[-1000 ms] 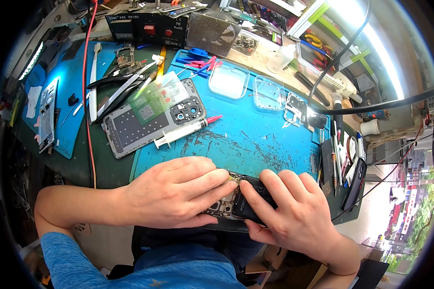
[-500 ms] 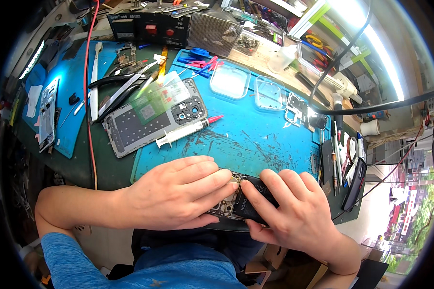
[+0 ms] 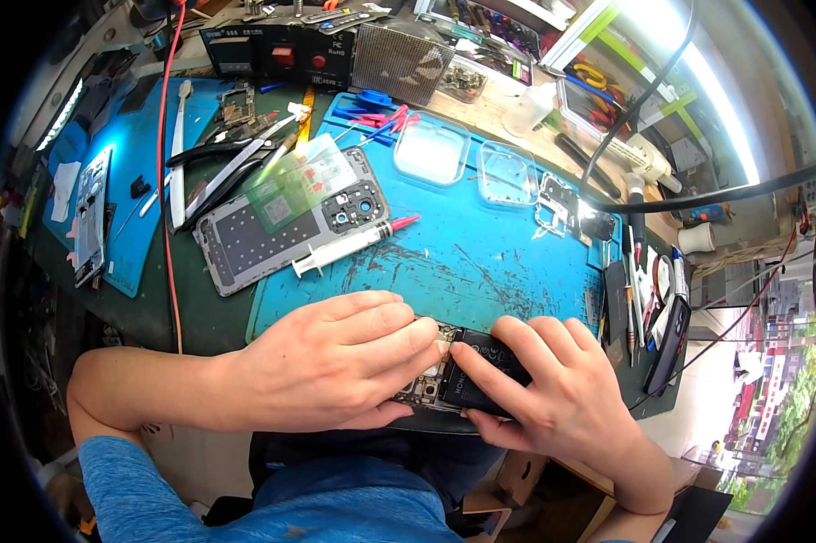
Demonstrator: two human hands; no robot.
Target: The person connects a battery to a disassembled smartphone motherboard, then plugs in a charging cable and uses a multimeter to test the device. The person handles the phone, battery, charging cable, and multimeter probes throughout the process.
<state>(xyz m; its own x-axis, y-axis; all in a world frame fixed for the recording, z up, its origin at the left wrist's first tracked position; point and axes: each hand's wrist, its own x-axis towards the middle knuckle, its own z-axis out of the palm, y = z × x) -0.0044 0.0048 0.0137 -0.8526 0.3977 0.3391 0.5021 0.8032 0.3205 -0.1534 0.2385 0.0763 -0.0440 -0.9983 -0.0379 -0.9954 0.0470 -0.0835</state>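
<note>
An opened phone (image 3: 425,390) lies at the near edge of the bench, its circuit board and black battery (image 3: 467,389) exposed. My left hand (image 3: 349,357) is closed over the board end, fingers pressed together and thumb along the near side. Across the battery end sits my right hand (image 3: 553,385), with its thumb at the near edge. Its index fingertip presses where the battery meets the board, right beside my left fingertips. My fingers hide much of the phone. Beyond my left hand, a syringe (image 3: 343,251) with a pink tip rests against a detached phone back cover (image 3: 259,244).
The blue work mat (image 3: 408,271) bears two clear plastic boxes (image 3: 432,152), a metal bracket (image 3: 557,206) and small screwdrivers (image 3: 376,122). Pliers and a brush (image 3: 180,136) lie at left, near a red cable (image 3: 166,235). A black cable (image 3: 706,203) hangs across the right side.
My right hand has shifted slightly over the battery, its fingers a little changed in pose. My left hand stays nearly where it was, and the bench items have not moved.
</note>
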